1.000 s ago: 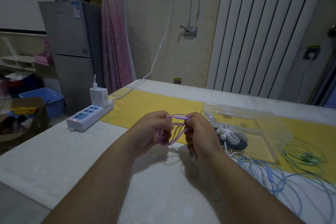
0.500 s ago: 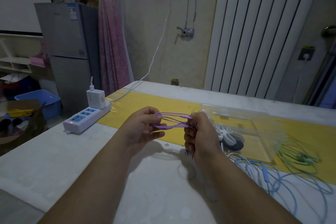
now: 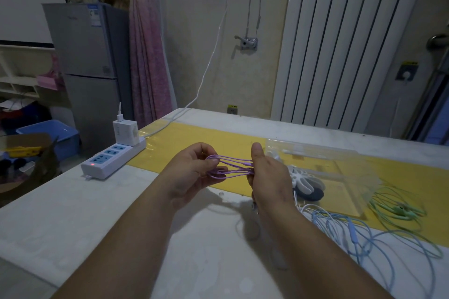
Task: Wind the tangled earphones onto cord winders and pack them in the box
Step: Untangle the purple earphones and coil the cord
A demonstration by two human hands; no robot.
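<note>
At frame centre, the left hand (image 3: 192, 172) and right hand (image 3: 269, 177) each grip an end of the looped purple earphones (image 3: 230, 167), stretched between them above the table (image 3: 73, 213). The box (image 3: 340, 167) and winders (image 3: 303, 179) sit right of centre.

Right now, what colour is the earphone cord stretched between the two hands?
Purple; the cord shows best in the head view.

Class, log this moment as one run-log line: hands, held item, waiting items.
left hand: grips purple earphones | right hand: grips same loops, stretched between hands | waiting: blue earphones, green earphones
</note>
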